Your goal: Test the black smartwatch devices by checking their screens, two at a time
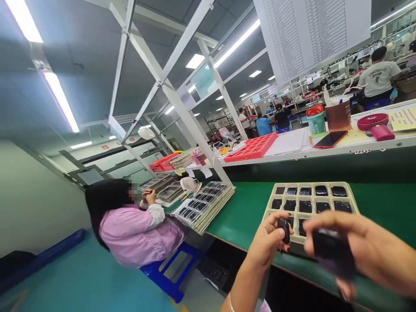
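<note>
My left hand (264, 242) pinches a small, glossy black rounded piece (284, 229) between thumb and fingers, over the front left of a cream tray (312, 198). To its right, my right hand (373, 247) grips a larger-looking dark rounded-rectangular piece (333, 252), smeared by motion, so its exact kind is unclear. The two pieces are apart. Dark, shiny rounded-square pieces sit in the tray's compartments, resembling smartwatch bodies. My hands and the held pieces cover part of the tray's front row.
A green-topped bench (247, 208) carries stacked trays (224, 197) at left. Nearby, a person in pink (139, 234) sits on a blue stool (172, 277). Above runs a shelf with a red tray (253, 147), phone (331, 139) and cup (316, 123). A printed sheet (312, 34) hangs overhead.
</note>
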Demonstrator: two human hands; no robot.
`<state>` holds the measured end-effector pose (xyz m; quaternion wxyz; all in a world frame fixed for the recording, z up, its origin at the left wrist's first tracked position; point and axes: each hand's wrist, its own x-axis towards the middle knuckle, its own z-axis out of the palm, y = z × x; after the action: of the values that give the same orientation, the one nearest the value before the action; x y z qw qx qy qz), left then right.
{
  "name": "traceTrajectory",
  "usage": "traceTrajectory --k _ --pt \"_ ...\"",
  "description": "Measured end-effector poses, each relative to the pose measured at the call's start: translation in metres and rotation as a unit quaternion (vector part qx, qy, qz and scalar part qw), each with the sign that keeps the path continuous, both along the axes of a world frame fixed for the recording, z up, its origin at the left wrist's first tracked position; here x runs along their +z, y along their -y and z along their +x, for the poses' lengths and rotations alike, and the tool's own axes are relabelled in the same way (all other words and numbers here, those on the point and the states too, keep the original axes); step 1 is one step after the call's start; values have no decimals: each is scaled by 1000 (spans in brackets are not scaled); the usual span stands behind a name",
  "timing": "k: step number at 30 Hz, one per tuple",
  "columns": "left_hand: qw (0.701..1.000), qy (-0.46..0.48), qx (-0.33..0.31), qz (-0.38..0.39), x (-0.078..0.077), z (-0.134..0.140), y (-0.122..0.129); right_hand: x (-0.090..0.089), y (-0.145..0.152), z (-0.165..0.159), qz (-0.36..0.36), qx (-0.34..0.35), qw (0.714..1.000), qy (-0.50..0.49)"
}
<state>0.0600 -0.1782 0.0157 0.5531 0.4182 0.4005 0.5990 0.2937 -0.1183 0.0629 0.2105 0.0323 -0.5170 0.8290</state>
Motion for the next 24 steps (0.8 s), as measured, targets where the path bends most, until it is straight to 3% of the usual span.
traceTrajectory --k 3,6,9,13,20,24 --pt "998 -35 45 -6 1 0 -6 10 -46 -11 60 -163 984 47" --pt "997 -57 57 -1 5 -1 -5 2 -88 -22 123 -247 955 111" --pt "995 -79 60 9 11 -1 0 -9 -109 -23 182 -247 943 130" --pt "993 -96 72 7 19 0 6 -10 -109 -17 215 -238 938 130" --pt "991 -97 88 13 25 0 -6 -6 -110 -17 181 -281 930 152" --pt "998 -44 28 37 32 -8 -9 2 -103 -3 154 -264 943 132"
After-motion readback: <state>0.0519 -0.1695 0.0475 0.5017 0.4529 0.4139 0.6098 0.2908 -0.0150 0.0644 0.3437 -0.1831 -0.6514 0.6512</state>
